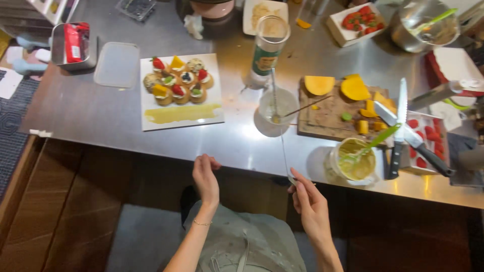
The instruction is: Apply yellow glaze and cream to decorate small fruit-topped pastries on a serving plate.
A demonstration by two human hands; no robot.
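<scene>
Both hands hung below the near edge of the steel surface, forearms rising from the bottom of the view. The left hand was held upright with its wrist bent a little, a thin bracelet on the wrist, the fingers curled loosely inward and the grip holding nothing. It stood just short of the edge. The right hand was raised beside it, well apart, palm turned toward the person, fingers long and slightly bent. Its thumb and forefinger were pressed together on the lower end of a thin rod, which ran straight up across the surface toward a glass cup.

Just beyond the right hand stood a tub of yellow cream with a green spatula leaning in it. Two knives lay crossed right of it, over the edge of a box holding strawberries.

Farther in lay a wooden board with cut mango on it. Left of the cup sat a white plate carrying small tarts topped with fruit, a yellow smear beneath them.

A tall jar stood behind the cup. At the far left a metal tin sat beside a clear lid; at the far right, a pot.
</scene>
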